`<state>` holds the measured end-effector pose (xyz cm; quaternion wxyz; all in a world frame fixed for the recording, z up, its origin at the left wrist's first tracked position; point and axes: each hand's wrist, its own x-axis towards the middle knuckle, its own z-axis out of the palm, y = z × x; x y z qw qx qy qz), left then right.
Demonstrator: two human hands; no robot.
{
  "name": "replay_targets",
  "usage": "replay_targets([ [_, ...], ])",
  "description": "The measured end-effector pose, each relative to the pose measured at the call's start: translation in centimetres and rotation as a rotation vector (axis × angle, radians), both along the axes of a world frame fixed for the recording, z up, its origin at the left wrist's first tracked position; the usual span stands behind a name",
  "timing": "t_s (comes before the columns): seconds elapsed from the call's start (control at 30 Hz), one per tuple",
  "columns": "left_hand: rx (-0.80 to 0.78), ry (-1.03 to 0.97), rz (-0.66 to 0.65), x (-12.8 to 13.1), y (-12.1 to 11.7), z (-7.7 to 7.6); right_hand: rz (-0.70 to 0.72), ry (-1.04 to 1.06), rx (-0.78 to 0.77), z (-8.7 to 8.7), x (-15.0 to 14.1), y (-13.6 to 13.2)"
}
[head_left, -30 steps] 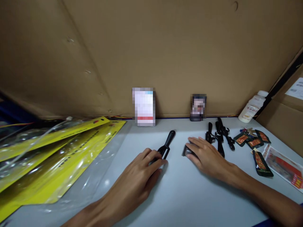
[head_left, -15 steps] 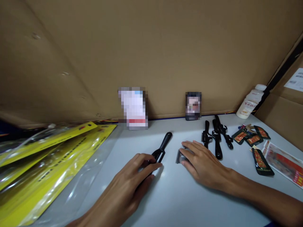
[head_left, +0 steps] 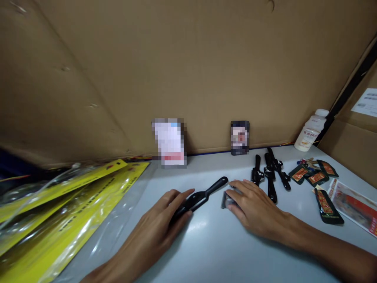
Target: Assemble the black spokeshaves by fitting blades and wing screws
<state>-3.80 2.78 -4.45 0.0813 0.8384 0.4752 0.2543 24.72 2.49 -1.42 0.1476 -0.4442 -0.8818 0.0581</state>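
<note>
My left hand (head_left: pixel 159 222) closes round the near end of a black spokeshave body (head_left: pixel 203 196), thumb on one side and fingers on the other. Its far handle, with a hole at the tip, points up and right just above the table. My right hand (head_left: pixel 257 206) lies over a small grey metal piece (head_left: pixel 226 201) on the table, its fingertips curled on it; the palm side and part of the piece are hidden. Beyond this hand lie several black spokeshaves (head_left: pixel 269 173) side by side, with metal fittings in their middles.
Yellow cards in clear plastic packaging (head_left: pixel 97 214) spread over the left side. Two blurred upright screens (head_left: pixel 171 141) lean against the cardboard wall (head_left: pixel 206 70). To the right are a white bottle (head_left: pixel 310 131), keys, small dark sachets (head_left: pixel 326 206) and a red-and-white packet (head_left: pixel 353 204).
The spokeshave body in my left hand has swung clockwise, so its far handle now points more to the right, nearer my right hand. My right hand stays on the grey piece. The view has tilted slightly.
</note>
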Motion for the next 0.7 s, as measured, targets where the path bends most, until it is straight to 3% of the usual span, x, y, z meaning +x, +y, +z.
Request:
replay_targets([
  [0.33,-0.052,0.115,0.072,1.9,0.3,1.0,-0.036,0.193,0.001,-1.2,0.4,1.3],
  [0.7,-0.136,0.112,0.140,1.7,-0.5,1.9,-0.164,0.243,0.078,-0.2,3.0,4.5],
])
